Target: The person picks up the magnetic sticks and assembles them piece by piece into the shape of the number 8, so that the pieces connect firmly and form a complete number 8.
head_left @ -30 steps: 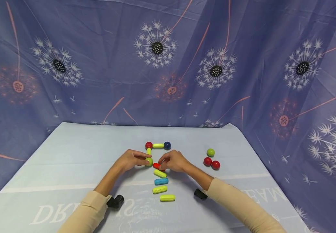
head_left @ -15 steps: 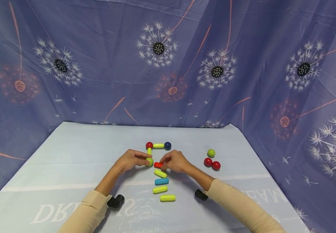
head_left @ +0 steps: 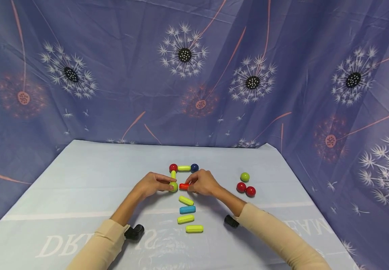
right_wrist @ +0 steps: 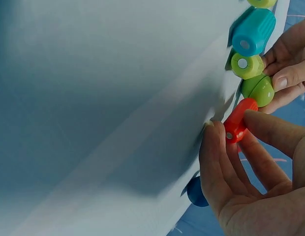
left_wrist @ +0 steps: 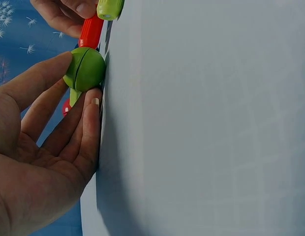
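Note:
My left hand [head_left: 153,185] pinches a green ball [left_wrist: 88,69] between thumb and fingers, low on the tabletop. A red magnetic rod [right_wrist: 239,120] is held by my right hand [head_left: 204,183], its free end pointing at that ball. Whether rod and ball touch is hard to tell; the head view suggests a sliver of space. From the green ball a yellow-green rod [head_left: 173,174] runs back to a red ball [head_left: 173,168]. A second yellow-green rod [head_left: 184,168] joins the red ball to a dark blue ball [head_left: 194,167].
Nearer the body lie a blue rod [head_left: 187,210] and several loose yellow-green rods [head_left: 194,228]. To the right sit a loose green ball [head_left: 244,177] and two red balls [head_left: 241,187]. A dandelion-print curtain [head_left: 130,75] hangs behind the pale tabletop [head_left: 63,187].
My right hand has moved slightly away from the body with the red rod, turning it from slanted to nearly crosswise, level with the green ball. The left hand keeps its hold.

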`<state>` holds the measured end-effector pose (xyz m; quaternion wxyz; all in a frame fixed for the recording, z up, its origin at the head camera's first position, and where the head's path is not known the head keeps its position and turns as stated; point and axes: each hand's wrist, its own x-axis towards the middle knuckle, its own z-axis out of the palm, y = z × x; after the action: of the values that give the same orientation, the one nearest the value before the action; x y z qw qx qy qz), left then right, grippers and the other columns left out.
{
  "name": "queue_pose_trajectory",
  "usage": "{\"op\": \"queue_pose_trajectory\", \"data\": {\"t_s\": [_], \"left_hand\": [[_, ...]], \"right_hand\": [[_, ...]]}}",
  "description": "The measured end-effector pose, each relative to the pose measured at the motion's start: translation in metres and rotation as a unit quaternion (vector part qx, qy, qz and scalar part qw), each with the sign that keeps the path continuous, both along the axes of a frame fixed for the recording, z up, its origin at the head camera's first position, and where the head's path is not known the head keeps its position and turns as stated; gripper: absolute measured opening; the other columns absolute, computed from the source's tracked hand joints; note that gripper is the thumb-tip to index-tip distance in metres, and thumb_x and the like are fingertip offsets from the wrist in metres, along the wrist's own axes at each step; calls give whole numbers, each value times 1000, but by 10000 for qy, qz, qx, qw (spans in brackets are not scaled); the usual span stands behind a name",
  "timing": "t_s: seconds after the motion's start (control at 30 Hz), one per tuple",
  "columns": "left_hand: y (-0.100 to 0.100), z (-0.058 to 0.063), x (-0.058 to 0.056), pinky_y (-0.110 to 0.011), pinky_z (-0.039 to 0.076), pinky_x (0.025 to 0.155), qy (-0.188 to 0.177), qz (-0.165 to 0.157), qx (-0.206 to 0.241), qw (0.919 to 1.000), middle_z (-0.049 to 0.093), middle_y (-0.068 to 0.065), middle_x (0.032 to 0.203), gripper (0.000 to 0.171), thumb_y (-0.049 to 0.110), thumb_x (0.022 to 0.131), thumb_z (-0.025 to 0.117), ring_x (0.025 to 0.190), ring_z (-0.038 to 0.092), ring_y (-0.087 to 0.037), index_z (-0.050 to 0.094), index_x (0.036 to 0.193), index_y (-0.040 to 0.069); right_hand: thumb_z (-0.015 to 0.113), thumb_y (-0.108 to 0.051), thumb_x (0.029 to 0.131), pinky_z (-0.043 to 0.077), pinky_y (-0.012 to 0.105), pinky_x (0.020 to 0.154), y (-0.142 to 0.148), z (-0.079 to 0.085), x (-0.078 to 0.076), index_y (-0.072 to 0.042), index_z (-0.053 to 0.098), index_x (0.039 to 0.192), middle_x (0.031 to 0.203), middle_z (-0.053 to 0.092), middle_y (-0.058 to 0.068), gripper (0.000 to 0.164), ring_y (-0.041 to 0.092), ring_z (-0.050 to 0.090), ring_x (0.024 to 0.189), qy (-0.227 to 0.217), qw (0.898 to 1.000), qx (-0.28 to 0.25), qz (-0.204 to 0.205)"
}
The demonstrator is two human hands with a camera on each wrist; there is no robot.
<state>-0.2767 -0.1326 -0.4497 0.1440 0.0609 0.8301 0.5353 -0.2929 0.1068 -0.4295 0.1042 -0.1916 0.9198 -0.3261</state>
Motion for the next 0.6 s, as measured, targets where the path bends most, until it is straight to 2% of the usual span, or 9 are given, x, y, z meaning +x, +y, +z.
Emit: {"op": "queue_pose_trajectory", "data": {"t_s": [0.27,0.6], "left_hand": [[1,1,1,-32,52,83,-22,6,28,10000,77,-1,109,31,22,86,82,95,67,-14,79,116,14],[0,1,1,-31,52,82,-14,-10,134,9999,77,-4,113,32,21,85,82,97,66,-14,78,116,12]], "right_hand": [[77,-6,81,47,24,55,-1,-2,-3,-12,81,99,71,72,0,19,12,63,58,-240,9995,-158,-101],[78,-8,83,47,24,54,-3,1,-3,-11,81,99,70,72,3,16,16,65,58,-325,9993,-168,-110]]}}
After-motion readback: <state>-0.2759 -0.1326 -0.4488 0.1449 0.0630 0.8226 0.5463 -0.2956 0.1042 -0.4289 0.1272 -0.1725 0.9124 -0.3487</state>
